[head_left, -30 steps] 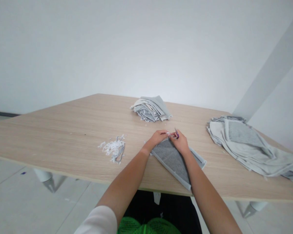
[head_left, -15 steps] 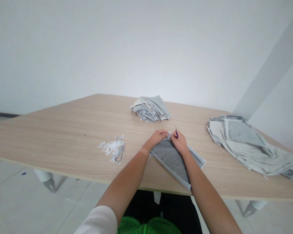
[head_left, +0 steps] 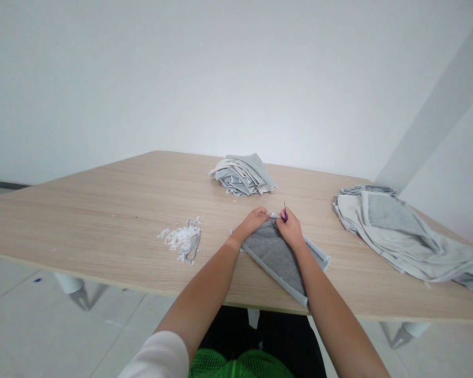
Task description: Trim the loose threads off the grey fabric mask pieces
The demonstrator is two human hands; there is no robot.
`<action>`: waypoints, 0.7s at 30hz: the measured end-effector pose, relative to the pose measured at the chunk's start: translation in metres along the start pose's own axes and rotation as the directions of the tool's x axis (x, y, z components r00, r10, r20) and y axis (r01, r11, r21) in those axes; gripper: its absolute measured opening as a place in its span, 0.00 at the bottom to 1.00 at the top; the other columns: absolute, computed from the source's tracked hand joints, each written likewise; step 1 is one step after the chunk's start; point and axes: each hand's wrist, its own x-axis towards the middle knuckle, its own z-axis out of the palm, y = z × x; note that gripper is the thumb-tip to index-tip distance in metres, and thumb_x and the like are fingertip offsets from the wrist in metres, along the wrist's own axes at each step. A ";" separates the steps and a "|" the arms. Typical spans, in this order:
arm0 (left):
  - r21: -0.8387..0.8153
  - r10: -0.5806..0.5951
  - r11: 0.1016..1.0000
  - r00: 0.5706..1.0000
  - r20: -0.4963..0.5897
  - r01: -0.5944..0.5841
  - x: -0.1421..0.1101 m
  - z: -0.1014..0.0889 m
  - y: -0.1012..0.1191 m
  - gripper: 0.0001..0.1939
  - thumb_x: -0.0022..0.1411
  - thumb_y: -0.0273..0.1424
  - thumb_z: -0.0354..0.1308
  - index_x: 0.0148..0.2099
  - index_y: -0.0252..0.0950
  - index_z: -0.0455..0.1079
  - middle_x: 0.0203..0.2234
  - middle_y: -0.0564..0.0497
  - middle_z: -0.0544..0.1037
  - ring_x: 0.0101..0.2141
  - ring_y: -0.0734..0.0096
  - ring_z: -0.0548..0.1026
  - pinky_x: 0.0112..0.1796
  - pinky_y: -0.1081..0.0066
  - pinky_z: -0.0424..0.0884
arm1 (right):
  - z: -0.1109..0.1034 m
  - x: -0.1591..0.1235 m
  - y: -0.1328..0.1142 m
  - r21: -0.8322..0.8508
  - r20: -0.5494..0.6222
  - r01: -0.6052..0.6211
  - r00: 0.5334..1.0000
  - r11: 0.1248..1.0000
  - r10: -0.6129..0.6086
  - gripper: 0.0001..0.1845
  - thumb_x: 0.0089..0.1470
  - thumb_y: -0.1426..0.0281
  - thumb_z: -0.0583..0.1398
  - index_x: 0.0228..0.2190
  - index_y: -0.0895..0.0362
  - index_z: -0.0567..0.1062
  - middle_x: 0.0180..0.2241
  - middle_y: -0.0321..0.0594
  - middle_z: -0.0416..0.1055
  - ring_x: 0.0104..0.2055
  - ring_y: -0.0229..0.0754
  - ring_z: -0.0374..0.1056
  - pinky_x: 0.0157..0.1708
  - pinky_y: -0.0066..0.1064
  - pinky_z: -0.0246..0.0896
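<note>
A grey fabric piece (head_left: 276, 249) with pale edging lies at the table's front, one corner close to the front edge. My left hand (head_left: 257, 217) is closed on its far edge, the fingertips pinching the pale strip. Beside it, my right hand (head_left: 289, 227) is closed around a small purple-handled tool (head_left: 286, 214) with a thin pointed tip standing up; its kind is too small to tell. The right fingertips also touch the fabric's far edge. A short stretch of pale edging shows between both hands, and my right forearm covers part of the cloth.
White and grey scraps (head_left: 185, 240) form a loose heap left of my hands. Behind them stands a stack of grey and cream fabric pieces (head_left: 244, 175). A larger fabric pile (head_left: 398, 231) stretches along the right side of the wooden table (head_left: 102, 210), near the wall.
The pale edging between my hands was bunched upward and now lies flatter and lower. Both hands have barely shifted, and the tool stays in my right hand.
</note>
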 end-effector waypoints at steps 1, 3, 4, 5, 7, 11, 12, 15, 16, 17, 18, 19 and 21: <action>-0.003 0.012 1.000 1.000 0.016 -0.012 0.000 -0.001 0.001 0.16 0.60 0.39 0.62 0.45 0.32 0.76 0.25 0.55 0.72 0.29 0.72 0.68 0.35 0.73 0.67 | 0.000 0.000 0.000 -0.015 0.020 0.009 1.000 1.000 -0.009 0.07 0.52 0.66 0.54 0.29 0.50 0.57 0.25 0.30 0.61 0.29 0.40 0.58 0.32 0.30 0.51; -0.008 0.047 0.999 0.997 0.058 -0.047 0.000 -0.001 0.002 0.21 0.59 0.37 0.63 0.52 0.33 0.76 0.28 0.54 0.75 0.31 0.71 0.70 0.36 0.73 0.68 | 0.002 0.000 0.001 -0.028 0.054 0.013 0.998 1.000 -0.012 0.07 0.52 0.67 0.54 0.29 0.50 0.58 0.25 0.30 0.61 0.29 0.40 0.58 0.32 0.30 0.50; -0.010 0.065 0.998 0.995 0.075 -0.065 0.000 -0.002 0.003 0.21 0.58 0.37 0.63 0.51 0.33 0.76 0.30 0.53 0.76 0.33 0.70 0.71 0.38 0.72 0.69 | 0.003 0.000 0.001 -0.024 0.060 0.007 0.998 1.000 -0.006 0.07 0.52 0.66 0.55 0.29 0.50 0.58 0.24 0.30 0.61 0.29 0.40 0.58 0.31 0.30 0.50; -0.011 0.078 0.997 0.993 0.083 -0.077 0.000 -0.002 0.004 0.19 0.58 0.38 0.63 0.49 0.33 0.77 0.32 0.52 0.78 0.34 0.69 0.72 0.39 0.72 0.69 | 0.004 -0.001 0.001 -0.012 0.060 -0.004 0.998 1.000 0.005 0.08 0.52 0.65 0.55 0.29 0.50 0.58 0.24 0.30 0.61 0.28 0.40 0.58 0.31 0.30 0.50; -0.009 0.072 0.997 0.994 0.076 -0.072 -0.001 -0.001 0.005 0.17 0.59 0.41 0.62 0.44 0.33 0.78 0.34 0.50 0.79 0.36 0.67 0.73 0.40 0.71 0.69 | 0.005 -0.001 0.001 0.033 0.051 -0.036 0.998 0.999 0.034 0.12 0.52 0.63 0.58 0.29 0.50 0.58 0.25 0.29 0.63 0.28 0.39 0.60 0.31 0.29 0.52; -0.005 0.004 1.000 0.999 0.037 -0.004 -0.002 -0.001 0.004 0.18 0.60 0.43 0.61 0.42 0.32 0.77 0.28 0.52 0.75 0.31 0.69 0.69 0.34 0.72 0.66 | 0.003 -0.001 0.000 0.151 0.010 -0.071 0.997 0.986 0.071 0.17 0.52 0.60 0.61 0.30 0.50 0.57 0.27 0.30 0.69 0.29 0.39 0.64 0.33 0.29 0.57; -0.011 -0.004 1.000 0.999 0.035 0.004 -0.001 -0.001 0.003 0.19 0.60 0.43 0.62 0.43 0.32 0.77 0.26 0.53 0.73 0.29 0.70 0.67 0.33 0.72 0.64 | 0.002 0.000 0.000 0.170 -0.002 -0.065 0.998 0.983 0.066 0.16 0.53 0.59 0.61 0.30 0.50 0.57 0.28 0.30 0.69 0.29 0.39 0.64 0.33 0.30 0.57; -0.046 -0.002 0.999 0.998 0.063 0.005 0.000 -0.002 0.001 0.24 0.57 0.46 0.66 0.48 0.33 0.76 0.22 0.58 0.67 0.26 0.73 0.63 0.28 0.74 0.58 | 0.001 0.001 0.003 0.159 -0.012 -0.028 0.999 0.987 0.031 0.15 0.56 0.59 0.59 0.30 0.50 0.58 0.26 0.30 0.66 0.29 0.39 0.62 0.33 0.30 0.56; -0.058 0.001 0.998 0.997 0.078 0.004 0.001 -0.003 0.000 0.26 0.56 0.47 0.67 0.50 0.34 0.75 0.21 0.59 0.65 0.25 0.74 0.62 0.27 0.75 0.56 | 0.001 0.002 0.005 0.139 -0.003 -0.020 1.000 0.990 0.020 0.14 0.57 0.58 0.58 0.29 0.51 0.58 0.26 0.30 0.65 0.29 0.40 0.61 0.33 0.30 0.56; -0.066 0.000 0.998 0.996 0.088 0.006 0.001 -0.003 0.000 0.27 0.56 0.48 0.67 0.50 0.34 0.75 0.21 0.59 0.64 0.24 0.75 0.61 0.27 0.75 0.55 | 0.002 0.002 0.007 0.122 0.016 -0.013 1.000 0.992 0.011 0.14 0.58 0.58 0.58 0.29 0.51 0.59 0.26 0.31 0.64 0.29 0.40 0.61 0.33 0.31 0.55; -0.069 -0.005 0.998 0.996 0.094 0.011 0.001 -0.003 0.000 0.27 0.55 0.50 0.67 0.49 0.34 0.75 0.20 0.60 0.63 0.23 0.75 0.60 0.26 0.75 0.54 | 0.003 0.003 0.009 0.111 0.044 -0.008 0.999 0.994 0.003 0.14 0.58 0.58 0.57 0.29 0.51 0.59 0.26 0.31 0.64 0.29 0.41 0.61 0.33 0.31 0.55; -0.070 -0.010 0.997 0.995 0.096 0.017 0.001 -0.003 0.000 0.27 0.55 0.51 0.67 0.47 0.34 0.75 0.20 0.60 0.63 0.23 0.76 0.59 0.26 0.75 0.53 | 0.004 0.003 0.011 0.108 0.077 -0.003 0.997 0.994 -0.005 0.14 0.59 0.57 0.56 0.29 0.51 0.60 0.26 0.32 0.64 0.30 0.41 0.61 0.33 0.32 0.55; -0.070 -0.018 0.997 0.996 0.091 0.024 0.001 -0.003 0.000 0.26 0.56 0.53 0.66 0.42 0.34 0.74 0.20 0.60 0.62 0.22 0.76 0.58 0.25 0.74 0.52 | 0.007 0.003 0.014 0.118 0.132 0.009 0.991 0.993 -0.024 0.14 0.60 0.57 0.55 0.29 0.51 0.61 0.27 0.33 0.64 0.31 0.42 0.62 0.33 0.32 0.55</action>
